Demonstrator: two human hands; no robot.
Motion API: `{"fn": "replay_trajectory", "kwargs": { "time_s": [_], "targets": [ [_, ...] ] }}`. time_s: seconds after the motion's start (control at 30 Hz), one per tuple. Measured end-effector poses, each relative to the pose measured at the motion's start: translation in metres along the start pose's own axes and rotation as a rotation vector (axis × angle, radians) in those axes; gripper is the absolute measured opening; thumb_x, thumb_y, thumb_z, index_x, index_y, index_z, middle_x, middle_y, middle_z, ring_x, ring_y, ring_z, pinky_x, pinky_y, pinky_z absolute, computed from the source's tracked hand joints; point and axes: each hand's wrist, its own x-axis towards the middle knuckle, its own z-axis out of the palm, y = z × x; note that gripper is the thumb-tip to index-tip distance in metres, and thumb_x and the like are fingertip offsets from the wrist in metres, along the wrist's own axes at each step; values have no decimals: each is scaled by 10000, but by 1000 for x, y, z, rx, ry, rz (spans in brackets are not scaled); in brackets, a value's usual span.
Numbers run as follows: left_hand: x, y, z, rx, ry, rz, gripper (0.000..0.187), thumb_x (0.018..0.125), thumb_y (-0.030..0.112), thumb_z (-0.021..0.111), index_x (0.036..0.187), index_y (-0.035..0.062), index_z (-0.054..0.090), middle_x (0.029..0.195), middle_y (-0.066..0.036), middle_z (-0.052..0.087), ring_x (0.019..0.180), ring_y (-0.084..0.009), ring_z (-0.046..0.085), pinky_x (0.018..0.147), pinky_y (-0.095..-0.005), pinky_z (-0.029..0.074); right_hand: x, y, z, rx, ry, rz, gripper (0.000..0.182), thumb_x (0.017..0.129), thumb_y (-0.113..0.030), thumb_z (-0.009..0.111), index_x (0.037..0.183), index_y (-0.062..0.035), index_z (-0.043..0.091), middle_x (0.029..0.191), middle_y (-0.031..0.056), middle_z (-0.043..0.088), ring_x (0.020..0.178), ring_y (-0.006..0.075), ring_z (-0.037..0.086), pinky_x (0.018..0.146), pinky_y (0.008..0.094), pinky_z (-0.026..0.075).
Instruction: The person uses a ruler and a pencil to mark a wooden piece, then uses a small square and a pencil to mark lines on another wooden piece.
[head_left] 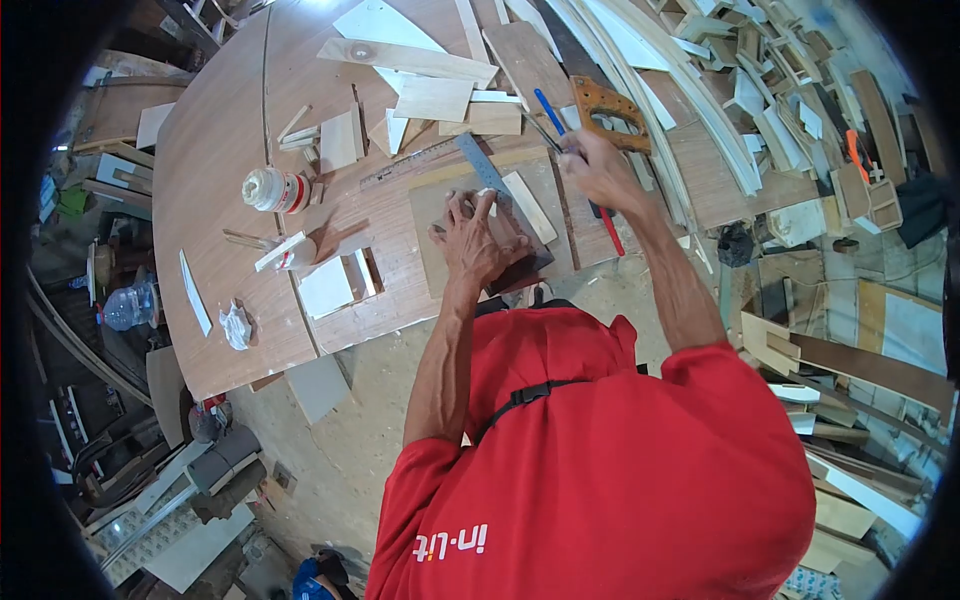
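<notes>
My left hand [475, 235] rests with its fingers spread and bent on a dark brown wooden piece at the table's front edge. Beside its fingertips lie a metal square [480, 160] and a narrow pale wood strip [530, 208], on a flat board [430, 255]. To the right, my right hand [600, 170] is closed around a thin dark tool [541, 130] that points up and left; its type is unclear. Just beyond that hand is a handsaw's wooden handle [610, 112]. A blue rod-like item [549, 110] and a red one [611, 232] lie close by.
On the wooden table [215, 200] are a labelled jar [275, 190], a glue-smeared container [292, 252], a crumpled white wad [236, 325], a steel ruler [410, 165] and wood offcuts [435, 100]. Long pale strips [690, 110] run along the right. Scrap wood [780, 140] is piled beyond.
</notes>
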Motion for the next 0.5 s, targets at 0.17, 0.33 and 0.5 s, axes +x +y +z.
{"fn": "replay_trajectory", "kwargs": {
  "time_s": [0.17, 0.33, 0.5],
  "targets": [
    [1, -2, 0, -30, 19, 35, 928, 595, 486, 884, 1386, 204, 491, 1415, -147, 390, 1357, -354, 341, 1038, -580, 310, -69, 16, 32, 823, -8, 111, 114, 915, -75, 559, 987, 5, 596, 774, 30, 598, 650, 100, 550, 588, 260, 458],
    [1, -2, 2, -4, 68, 50, 925, 594, 486, 883, 1383, 195, 497, 1388, -145, 411, 1342, -350, 353, 1028, -552, 323, -108, 16, 66, 1123, 5, 219, 122, 941, -124, 565, 976, -18, 613, 751, 18, 610, 599, 82, 540, 529, 256, 430],
    [0, -2, 1, -14, 46, 24, 937, 588, 478, 890, 1390, 202, 492, 1435, -153, 385, 1359, -361, 336, 1020, -580, 308, -118, 1, 80, 323, 94, 126, 262, 902, -281, 651, 1050, -65, 651, 671, 158, 642, 656, 305, 657, 627, 430, 509]
  ]
}}
